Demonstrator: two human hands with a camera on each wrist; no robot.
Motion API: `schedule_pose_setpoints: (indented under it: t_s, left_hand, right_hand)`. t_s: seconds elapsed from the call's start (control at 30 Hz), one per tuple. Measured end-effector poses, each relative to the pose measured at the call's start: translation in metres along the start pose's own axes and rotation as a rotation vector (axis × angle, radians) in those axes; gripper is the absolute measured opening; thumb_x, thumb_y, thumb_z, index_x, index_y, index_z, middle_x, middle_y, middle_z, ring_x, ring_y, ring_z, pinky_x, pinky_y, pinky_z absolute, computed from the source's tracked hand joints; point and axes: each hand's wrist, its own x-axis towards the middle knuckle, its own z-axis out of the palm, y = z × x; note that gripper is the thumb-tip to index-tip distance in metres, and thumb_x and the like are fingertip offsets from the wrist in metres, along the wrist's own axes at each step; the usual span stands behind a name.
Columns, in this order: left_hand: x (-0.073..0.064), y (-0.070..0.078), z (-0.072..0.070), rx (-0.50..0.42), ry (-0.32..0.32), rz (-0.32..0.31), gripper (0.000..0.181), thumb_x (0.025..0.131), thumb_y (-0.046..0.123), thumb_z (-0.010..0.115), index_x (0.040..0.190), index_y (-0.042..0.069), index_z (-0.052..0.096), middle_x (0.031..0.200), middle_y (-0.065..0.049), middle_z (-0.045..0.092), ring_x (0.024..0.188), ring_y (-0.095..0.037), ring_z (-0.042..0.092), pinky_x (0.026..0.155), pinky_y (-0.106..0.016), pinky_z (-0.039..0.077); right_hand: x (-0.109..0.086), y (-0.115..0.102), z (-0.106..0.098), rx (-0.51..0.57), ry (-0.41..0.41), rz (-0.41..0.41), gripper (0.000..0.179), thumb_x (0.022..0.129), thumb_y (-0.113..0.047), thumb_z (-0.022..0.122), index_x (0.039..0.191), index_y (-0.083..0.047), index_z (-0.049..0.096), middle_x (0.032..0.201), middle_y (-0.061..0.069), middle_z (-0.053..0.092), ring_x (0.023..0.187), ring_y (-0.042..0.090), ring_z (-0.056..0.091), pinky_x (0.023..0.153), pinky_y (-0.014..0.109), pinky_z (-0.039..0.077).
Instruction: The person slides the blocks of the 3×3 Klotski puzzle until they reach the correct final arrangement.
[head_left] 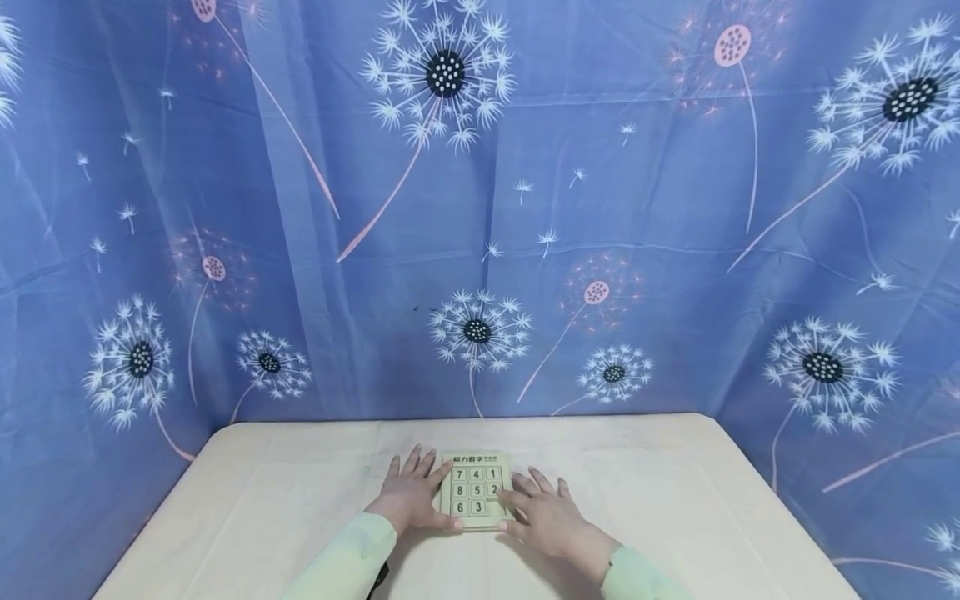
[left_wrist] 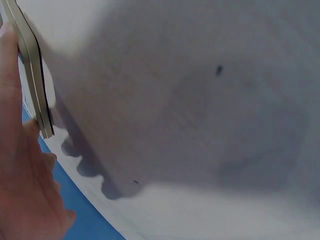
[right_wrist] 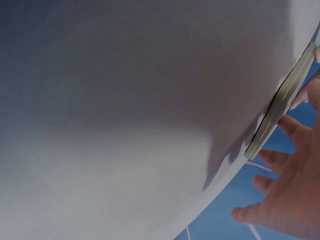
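Currently the left grip (head_left: 411, 498), a bare hand, lies along the left side of the puzzle (head_left: 480, 523), its fingers extended and spread. The index finger reaches the far left part of the puzzle, and the thumb touches its near left corner. Between the two grips, the puzzle lies flat on the surface (head_left: 675, 500). At its right side, the right grip (head_left: 551, 518) is also a bare hand with loosely extended fingers: the index fingertip touches tile 2 (head_left: 492, 489), the thumb rests by the near right corner, and the other fingers point to the far side, clear of the puzzle.

The puzzle holds eight square tiles. From left to right, the far row has 7 (head_left: 460, 474), 4 (head_left: 476, 474) and 1 (head_left: 492, 473); the middle row has 8 (head_left: 460, 491), 5 (head_left: 477, 490) and tile 2; the near row has 6 (head_left: 460, 507) and 3 (head_left: 477, 507), then a bare slot.

Pale yellowish all over, the puzzle carries dark digits on its tiles and dark lettering (head_left: 474, 459) along its far margin. Both wrist views show its slim side edge-on, with a seam running along it.

Light green sleeves (head_left: 341, 558) cover both forearms. Beyond the surface hangs blue cloth (head_left: 637, 208), printed with white and pink dandelions.
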Motion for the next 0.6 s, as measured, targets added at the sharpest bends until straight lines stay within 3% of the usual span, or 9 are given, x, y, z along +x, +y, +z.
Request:
schedule_pose_setpoints:
  t_s: [0.33, 0.6]
  left_hand:
    - [0.0007, -0.0001, -0.0009, -0.013, 0.002, 0.008, 0.103, 0.073, 0.071, 0.078, 0.156, 0.020, 0.044, 0.167, -0.014, 0.034, 0.159, -0.040, 0.021, 0.130, -0.062, 0.016]
    - [0.0013, -0.0018, 0.0002, -0.003, 0.000, 0.008, 0.103, 0.074, 0.071, 0.078, 0.157, 0.020, 0.043, 0.168, -0.014, 0.034, 0.160, -0.040, 0.021, 0.130, -0.062, 0.016]
  right_hand:
    - [0.0001, 0.0064, -0.0066, 0.008, -0.028, -0.066, 0.062, 0.097, -0.053, 0.060, 0.146, -0.016, 0.055, 0.160, 0.020, 0.045, 0.149, 0.049, 0.036, 0.112, 0.082, 0.029]
    - [0.0021, 0.0037, -0.0035, -0.073, -0.045, -0.141, 0.060, 0.100, -0.057, 0.053, 0.152, -0.027, 0.048, 0.163, 0.011, 0.042, 0.152, 0.044, 0.035, 0.115, 0.079, 0.029]
